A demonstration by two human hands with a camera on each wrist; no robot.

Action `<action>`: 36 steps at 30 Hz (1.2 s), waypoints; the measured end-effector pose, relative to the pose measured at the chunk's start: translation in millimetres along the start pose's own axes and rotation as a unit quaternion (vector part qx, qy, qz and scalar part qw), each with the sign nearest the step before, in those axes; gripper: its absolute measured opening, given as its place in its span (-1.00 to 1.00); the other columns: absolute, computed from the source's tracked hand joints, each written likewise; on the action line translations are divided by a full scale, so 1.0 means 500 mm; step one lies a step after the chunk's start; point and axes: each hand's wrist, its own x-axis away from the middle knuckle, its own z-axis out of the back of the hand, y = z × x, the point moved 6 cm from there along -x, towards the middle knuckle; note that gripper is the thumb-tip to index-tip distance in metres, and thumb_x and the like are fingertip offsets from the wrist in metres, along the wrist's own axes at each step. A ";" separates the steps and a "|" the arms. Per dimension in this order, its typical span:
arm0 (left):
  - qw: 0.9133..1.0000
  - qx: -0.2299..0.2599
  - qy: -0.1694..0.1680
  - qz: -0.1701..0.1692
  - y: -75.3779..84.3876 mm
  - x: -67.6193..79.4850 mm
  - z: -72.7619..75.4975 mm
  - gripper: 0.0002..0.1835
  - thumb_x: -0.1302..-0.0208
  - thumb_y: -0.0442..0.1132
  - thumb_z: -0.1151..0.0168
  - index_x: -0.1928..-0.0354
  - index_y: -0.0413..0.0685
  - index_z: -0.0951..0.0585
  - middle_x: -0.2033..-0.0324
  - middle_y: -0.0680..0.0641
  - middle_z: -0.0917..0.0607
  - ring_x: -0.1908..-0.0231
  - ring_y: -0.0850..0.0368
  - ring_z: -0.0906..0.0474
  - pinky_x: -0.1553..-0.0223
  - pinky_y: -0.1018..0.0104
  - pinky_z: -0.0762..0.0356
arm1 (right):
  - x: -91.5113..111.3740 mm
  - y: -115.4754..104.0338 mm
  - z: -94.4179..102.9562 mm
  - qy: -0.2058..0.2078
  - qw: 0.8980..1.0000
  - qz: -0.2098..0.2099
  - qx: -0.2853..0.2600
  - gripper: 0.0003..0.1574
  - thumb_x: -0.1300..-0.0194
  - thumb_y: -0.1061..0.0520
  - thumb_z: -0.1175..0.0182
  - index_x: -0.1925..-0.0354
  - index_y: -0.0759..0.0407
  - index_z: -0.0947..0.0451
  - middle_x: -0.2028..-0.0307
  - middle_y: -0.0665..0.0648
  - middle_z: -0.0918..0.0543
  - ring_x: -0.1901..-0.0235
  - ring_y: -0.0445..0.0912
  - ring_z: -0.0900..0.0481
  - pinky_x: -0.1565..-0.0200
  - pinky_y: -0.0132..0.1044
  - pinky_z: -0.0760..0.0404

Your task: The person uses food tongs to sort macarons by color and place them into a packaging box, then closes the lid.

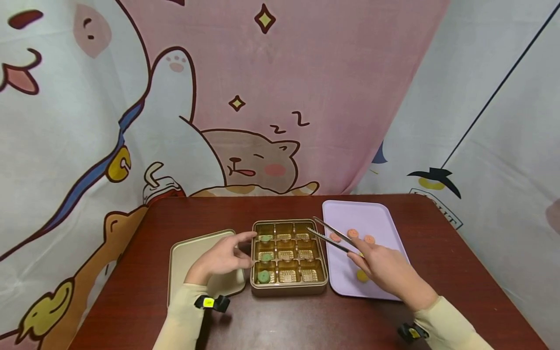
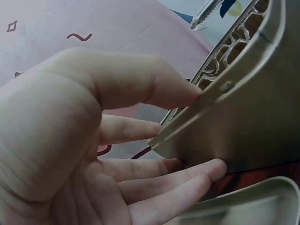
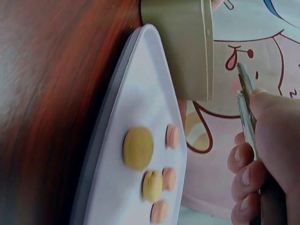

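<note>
On your table (image 1: 280,323), the box (image 1: 288,290) has three macarons (image 1: 264,277), six cells (image 1: 286,251) unfilled; left hand (image 1: 222,255) spread against it, right hand (image 1: 387,270) gripping empty tongs (image 1: 331,241).

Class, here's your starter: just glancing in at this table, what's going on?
A person is handling cookies with tongs, held in the right hand with nothing between the tips. The left hand touches the box. Three green cookies sit in its left column, one per cup. Three pink cookies and two yellow cookies are on the tray.
</note>
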 end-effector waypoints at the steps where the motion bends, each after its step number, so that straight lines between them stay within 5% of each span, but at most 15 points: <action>1: 1.000 0.001 0.000 0.001 0.000 0.000 -0.001 -0.11 -0.19 -0.35 -0.43 -0.57 -0.22 -0.30 -0.40 -0.36 -0.47 0.19 0.14 -0.78 0.11 0.29 -0.73 | 0.004 0.006 0.001 0.000 1.000 -0.003 0.001 -0.44 -0.38 -0.02 -0.41 -0.24 0.12 -0.53 0.49 0.11 -0.67 0.60 -0.11 -0.60 0.64 -0.07 -0.53; 7: 1.000 0.010 -0.003 0.000 -0.001 -0.001 -0.002 -0.11 -0.20 -0.37 -0.43 -0.57 -0.23 -0.29 -0.38 -0.38 -0.49 0.18 0.10 -0.78 0.15 0.28 -0.74 | 0.029 0.036 -0.001 -0.023 0.999 -0.036 0.003 -0.62 -0.42 -0.05 -0.36 -0.06 0.08 -0.56 0.54 -0.08 -0.59 0.57 -0.24 -0.51 0.64 -0.17 -0.46; 15: 1.000 0.016 -0.002 0.002 0.000 0.002 -0.002 -0.12 -0.20 -0.37 -0.43 -0.57 -0.23 -0.30 -0.36 -0.39 -0.51 0.17 0.09 -0.79 0.14 0.28 -0.74 | 0.051 0.065 -0.005 -0.051 0.996 -0.076 -0.004 -0.35 -0.48 -0.11 -0.30 -0.37 0.19 -0.54 0.19 0.20 -0.81 0.34 0.00 -0.76 0.57 -0.01 -0.62; 23: 1.000 0.017 -0.002 0.002 0.001 0.002 -0.002 -0.12 -0.20 -0.38 -0.43 -0.57 -0.24 -0.29 -0.35 -0.38 -0.52 0.17 0.10 -0.79 0.14 0.28 -0.74 | 0.065 0.088 -0.020 -0.090 0.991 -0.102 -0.011 -0.28 -0.50 -0.10 -0.27 -0.46 0.20 -0.45 0.25 0.17 -0.80 0.37 -0.06 -0.73 0.56 -0.08 -0.58; 36: 1.000 0.014 -0.003 0.003 0.001 0.002 -0.002 -0.10 -0.19 -0.38 -0.43 -0.57 -0.24 -0.28 -0.31 -0.39 -0.55 0.19 0.12 -0.78 0.15 0.29 -0.74 | 0.075 0.108 -0.049 -0.113 0.986 -0.125 0.000 -0.47 -0.47 -0.11 -0.30 -0.18 0.22 -0.60 0.30 0.17 -0.77 0.38 -0.03 -0.71 0.51 0.04 -0.64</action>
